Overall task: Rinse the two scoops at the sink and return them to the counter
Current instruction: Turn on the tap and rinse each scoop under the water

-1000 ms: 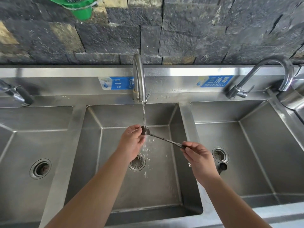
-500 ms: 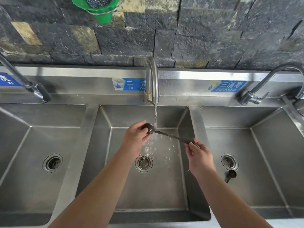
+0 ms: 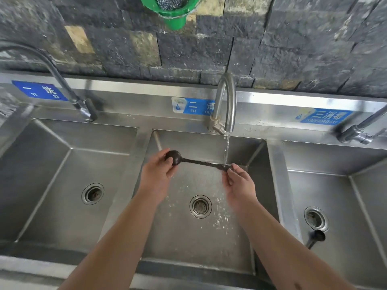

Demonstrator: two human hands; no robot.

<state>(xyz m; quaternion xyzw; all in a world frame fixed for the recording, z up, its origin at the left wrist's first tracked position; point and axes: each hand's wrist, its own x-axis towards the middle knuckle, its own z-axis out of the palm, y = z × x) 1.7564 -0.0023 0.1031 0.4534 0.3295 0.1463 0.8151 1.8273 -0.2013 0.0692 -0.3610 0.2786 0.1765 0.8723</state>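
Observation:
A dark long-handled scoop [image 3: 196,161] is held level over the middle basin [image 3: 188,237]. My left hand [image 3: 158,170] grips its round bowl and my right hand [image 3: 238,181] pinches the handle's end. Water runs from the middle tap [image 3: 225,101] onto the handle close to my right fingers. The second dark scoop [image 3: 316,237] lies on the floor of the right basin, just below that basin's drain [image 3: 316,218].
Three steel basins sit side by side, each with a tap; the left tap [image 3: 62,80] and right tap [image 3: 360,130] are off. A green hanging basket [image 3: 171,9] with a scourer is on the dark stone wall. Blue labels mark the backsplash.
The scoop has shifted left under the stream, so water now hits the handle end instead of the bowl. The view has moved to the left.

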